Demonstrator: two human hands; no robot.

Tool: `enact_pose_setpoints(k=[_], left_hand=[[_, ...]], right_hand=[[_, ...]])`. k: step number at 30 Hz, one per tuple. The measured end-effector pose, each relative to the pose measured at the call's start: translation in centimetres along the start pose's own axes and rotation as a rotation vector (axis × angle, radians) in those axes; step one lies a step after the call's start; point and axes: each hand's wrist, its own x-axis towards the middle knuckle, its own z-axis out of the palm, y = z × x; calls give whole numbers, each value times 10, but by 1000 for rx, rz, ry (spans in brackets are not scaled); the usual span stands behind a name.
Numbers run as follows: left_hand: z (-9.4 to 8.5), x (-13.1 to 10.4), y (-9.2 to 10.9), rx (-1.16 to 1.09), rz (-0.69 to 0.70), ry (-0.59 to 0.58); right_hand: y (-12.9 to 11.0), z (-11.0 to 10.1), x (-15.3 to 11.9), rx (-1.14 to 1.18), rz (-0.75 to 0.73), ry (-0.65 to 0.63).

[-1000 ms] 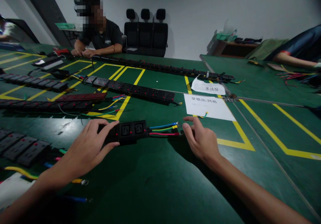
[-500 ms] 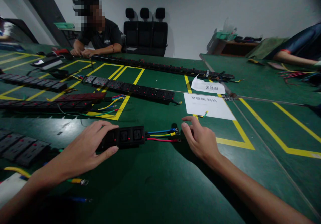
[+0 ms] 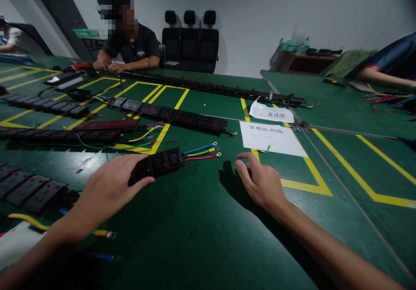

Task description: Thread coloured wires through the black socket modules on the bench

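My left hand [image 3: 113, 186] is closed round a short black socket module [image 3: 164, 161], thumb along its near side and fingers over the far side. Its left end is hidden under my palm. Blue, yellow-green and red wires [image 3: 201, 152] with ring terminals stick out of its right end. To the right, my right hand [image 3: 261, 179] hovers over the green table with fingers loosely curled and apart, holding nothing. A white paper sheet with printed characters [image 3: 273, 139] lies just beyond it, a small yellow-green wire piece [image 3: 267, 149] resting on that sheet.
Longer black socket strips lie ahead [image 3: 172, 115] and at the left [image 3: 32, 190], several with loose wires. A torn paper [image 3: 271, 111] lies farther back. Yellow tape [image 3: 328, 160] marks the green table. A co-worker [image 3: 133, 47] sits opposite; another person's arm [image 3: 383, 71] is at right.
The socket module in my left hand has tilted, its wired right end swinging away from me and slightly left. My right hand has hardly moved.
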Motion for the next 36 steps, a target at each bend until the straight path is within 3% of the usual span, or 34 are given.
enact_pose_setpoints(k=[11,26,36], left_hand=[[-4,1,-2,85,105,47],[-6,2,10,-62,63,42],[-8,-4,14,-34,204,65]], right_hand=[[1,2,0,-15,-27,9],[2,3,0,-33,-38,4],[1,2,0,-39,-30,4]])
